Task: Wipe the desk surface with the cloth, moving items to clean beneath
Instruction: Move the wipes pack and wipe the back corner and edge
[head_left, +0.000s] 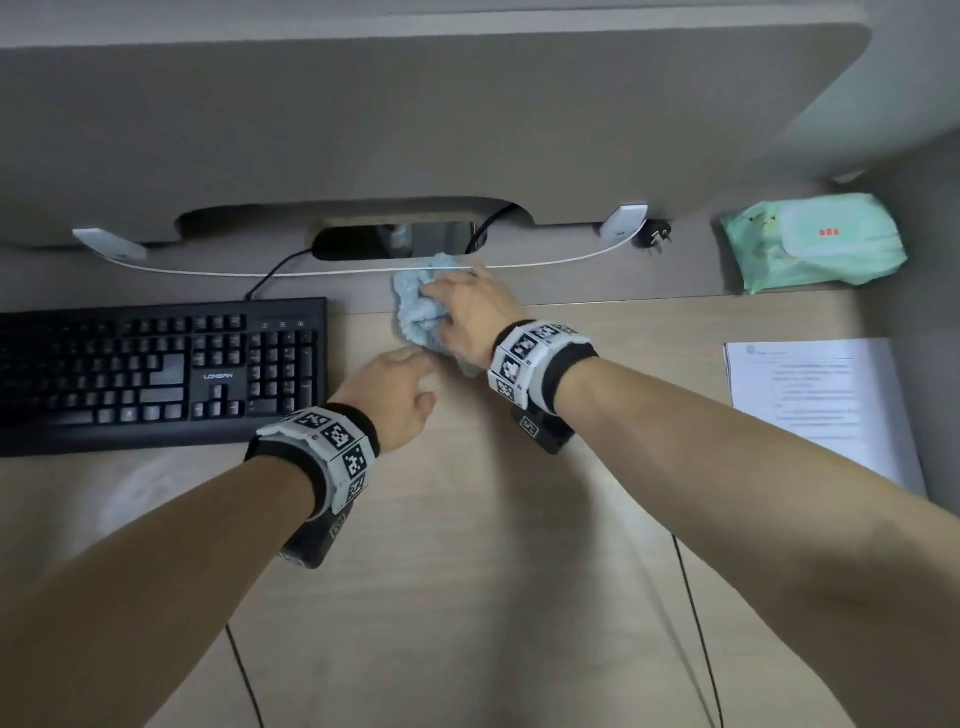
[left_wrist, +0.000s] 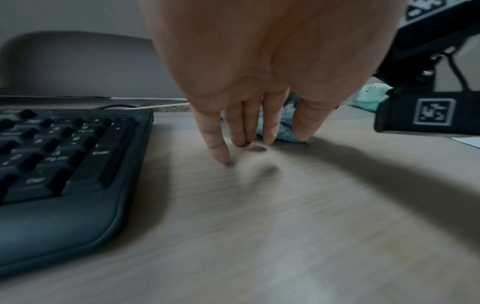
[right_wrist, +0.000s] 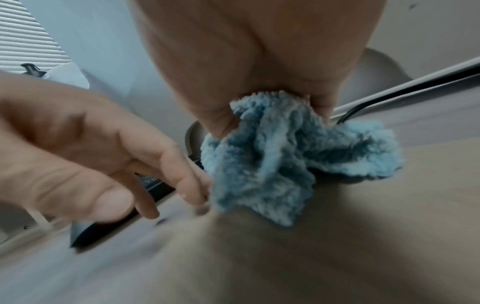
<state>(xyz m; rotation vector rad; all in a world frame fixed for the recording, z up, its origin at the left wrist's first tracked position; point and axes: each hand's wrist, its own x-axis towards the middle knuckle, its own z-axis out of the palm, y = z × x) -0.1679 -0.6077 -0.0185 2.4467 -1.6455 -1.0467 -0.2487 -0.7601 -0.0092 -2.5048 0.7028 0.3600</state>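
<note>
- The left hand is held over the wooden desk, fingers straight and pointed down, nothing gripped.
- Just left of it, a black keyboard is seen.
- Beyond, a fluffy light-blue cloth, bunched and crumpled, is clutched by the right hand against the desk near its grey rear strip.
- Papers and a green wipes pack are placed farther right.

Both bare forearms wear white wristbands with black-and-white square markers, black cameras beneath.
</note>
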